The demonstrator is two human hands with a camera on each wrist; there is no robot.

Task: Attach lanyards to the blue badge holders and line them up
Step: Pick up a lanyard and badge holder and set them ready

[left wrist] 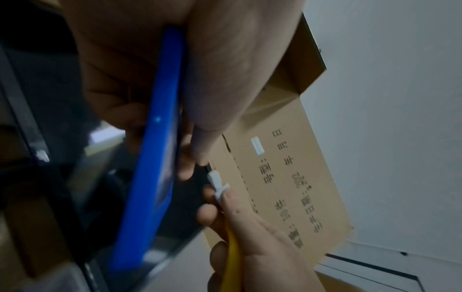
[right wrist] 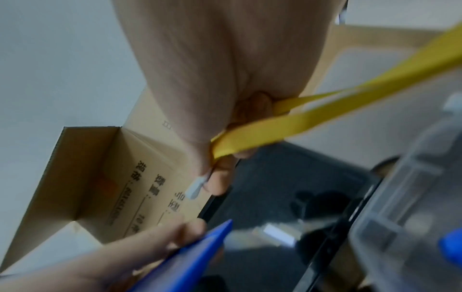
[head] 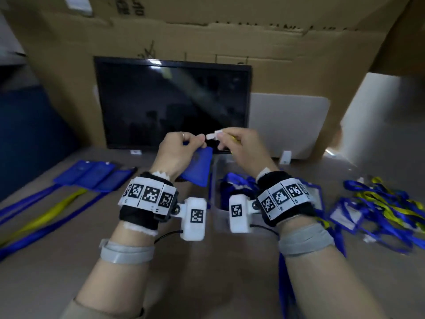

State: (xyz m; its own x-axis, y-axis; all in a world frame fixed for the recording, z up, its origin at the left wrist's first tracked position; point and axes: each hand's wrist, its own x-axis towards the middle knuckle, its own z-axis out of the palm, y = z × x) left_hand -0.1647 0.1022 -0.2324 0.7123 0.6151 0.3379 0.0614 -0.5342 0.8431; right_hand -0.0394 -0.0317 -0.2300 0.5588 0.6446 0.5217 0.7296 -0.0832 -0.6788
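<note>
Blue badge holder (head: 199, 165), light and bendy, sits pinched at its top edge in the left hand (head: 178, 150), right hand (head: 241, 146) pinching the yellow lanyard (right wrist: 325, 110)'s little white clip (head: 212, 135) just beside it, so grip edges only I'd say.

Dim, soft, motion-blurred pictures; wide-angle edge distortion, faint monitor (head: 172, 104) glare.

Blue holder (head: 198, 167), yellow lanyard (right wrist: 300, 120) with white clip (head: 212, 135). Black monitor (head: 172, 104), brown cardboard (head: 287, 42). Blue and yellow lanyards (head: 386, 203) at three o'clock.
</note>
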